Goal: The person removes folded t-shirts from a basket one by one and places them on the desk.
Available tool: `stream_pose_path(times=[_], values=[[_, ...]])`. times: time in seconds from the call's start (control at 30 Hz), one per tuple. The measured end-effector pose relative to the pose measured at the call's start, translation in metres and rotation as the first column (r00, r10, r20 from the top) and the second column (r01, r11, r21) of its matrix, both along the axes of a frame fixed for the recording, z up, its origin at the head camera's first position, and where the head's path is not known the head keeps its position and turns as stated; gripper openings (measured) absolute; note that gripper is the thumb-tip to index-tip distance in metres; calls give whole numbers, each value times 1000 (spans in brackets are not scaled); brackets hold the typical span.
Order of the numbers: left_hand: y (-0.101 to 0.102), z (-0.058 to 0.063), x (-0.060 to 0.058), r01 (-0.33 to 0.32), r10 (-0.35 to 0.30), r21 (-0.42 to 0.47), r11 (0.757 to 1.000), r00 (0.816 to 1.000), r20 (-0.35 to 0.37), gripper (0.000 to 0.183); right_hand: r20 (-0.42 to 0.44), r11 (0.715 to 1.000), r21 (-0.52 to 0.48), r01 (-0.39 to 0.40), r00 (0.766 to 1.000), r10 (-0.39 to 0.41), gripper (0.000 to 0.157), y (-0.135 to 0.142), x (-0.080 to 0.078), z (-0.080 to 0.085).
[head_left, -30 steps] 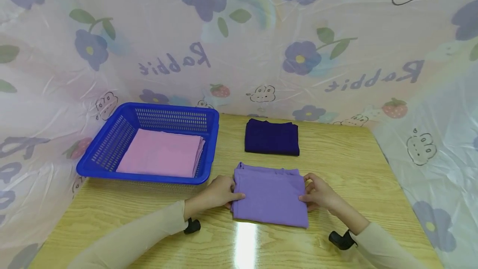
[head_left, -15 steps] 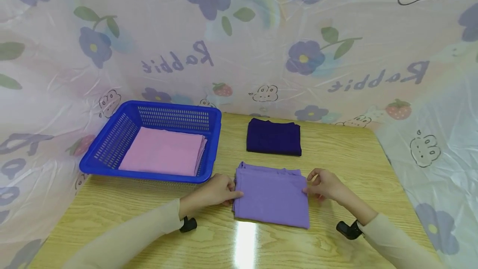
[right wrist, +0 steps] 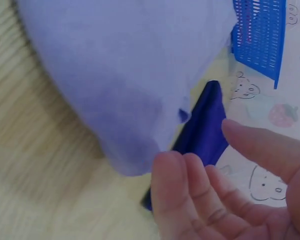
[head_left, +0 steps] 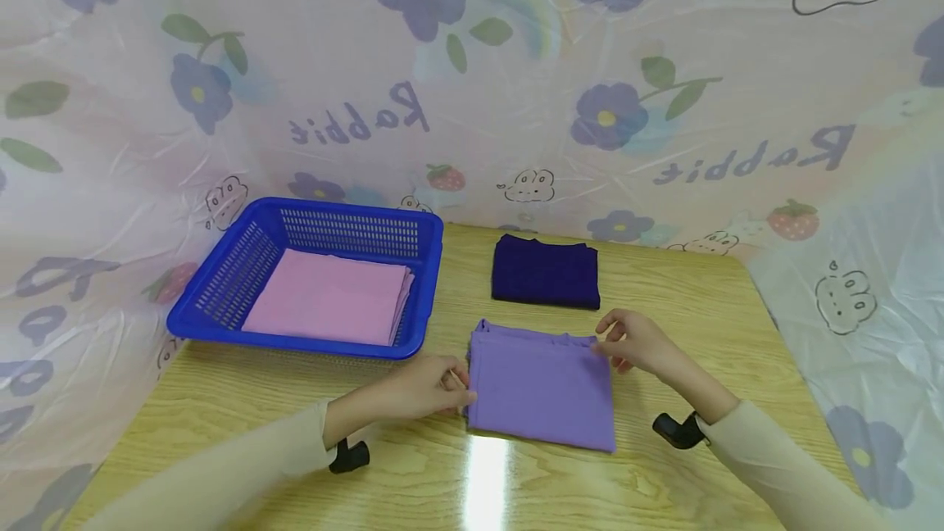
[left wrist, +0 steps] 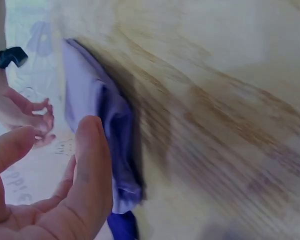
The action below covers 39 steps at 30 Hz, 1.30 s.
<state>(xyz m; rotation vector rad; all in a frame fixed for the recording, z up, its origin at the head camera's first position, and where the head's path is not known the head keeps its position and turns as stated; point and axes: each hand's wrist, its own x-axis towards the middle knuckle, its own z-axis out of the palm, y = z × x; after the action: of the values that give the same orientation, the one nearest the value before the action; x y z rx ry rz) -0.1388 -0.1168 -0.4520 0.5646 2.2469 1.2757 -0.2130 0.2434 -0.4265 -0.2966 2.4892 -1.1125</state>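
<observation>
A folded light purple cloth [head_left: 542,388] lies flat on the wooden table, its layered edges showing along the top and left side. My left hand [head_left: 424,388] is at the cloth's left edge; in the left wrist view its thumb and index finger [left wrist: 92,160] stand apart with nothing between them. At the far right corner of the cloth is my right hand [head_left: 636,342]. The right wrist view shows its thumb [right wrist: 262,145] spread away from the fingers, which are beside the cloth's corner and grip nothing.
Behind the purple cloth lies a folded dark navy cloth [head_left: 546,273]. A blue plastic basket [head_left: 435,269] at the left holds a folded pink cloth [head_left: 332,297]. A printed curtain [head_left: 487,105] hangs behind the table [head_left: 686,293].
My left hand has let go of the purple cloth's left edge and drawn slightly left. The right hand has released the right edge and moved up toward the far corner.
</observation>
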Motion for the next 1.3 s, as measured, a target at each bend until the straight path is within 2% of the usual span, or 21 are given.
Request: stream_pose_path(times=[0.13,0.3,0.5,0.63,0.77,0.9,1.1,1.3], values=[[-2,13,4,48,-51,68,997,998,44,41,-41,1000,-17,-20,999,19,32,-8,-5,7],[-7,33,7,58,-70,121,991,993,95,42,-53,998,-49,-51,997,48,33,-21,-9,20],[-18,53,2,64,-71,160,985,997,37,35,-67,993,-78,-87,994,82,29,-46,-15,35],[-25,64,-3,43,-45,182,982,999,12,36,-86,989,-91,-113,991,105,28,-61,-19,41],[-34,74,-9,11,-5,167,986,999,-33,39,-109,987,-79,-138,986,129,28,-75,-22,50],[-44,84,-14,-27,34,162,986,999,-41,40,-121,986,-73,-153,982,144,30,-89,-24,61],[-55,99,-21,-89,91,169,981,996,-2,43,-95,986,-94,-138,987,129,29,-109,-29,72],[-70,109,-30,-160,158,228,960,987,26,41,-81,975,-172,-144,988,131,25,-129,-36,80]])
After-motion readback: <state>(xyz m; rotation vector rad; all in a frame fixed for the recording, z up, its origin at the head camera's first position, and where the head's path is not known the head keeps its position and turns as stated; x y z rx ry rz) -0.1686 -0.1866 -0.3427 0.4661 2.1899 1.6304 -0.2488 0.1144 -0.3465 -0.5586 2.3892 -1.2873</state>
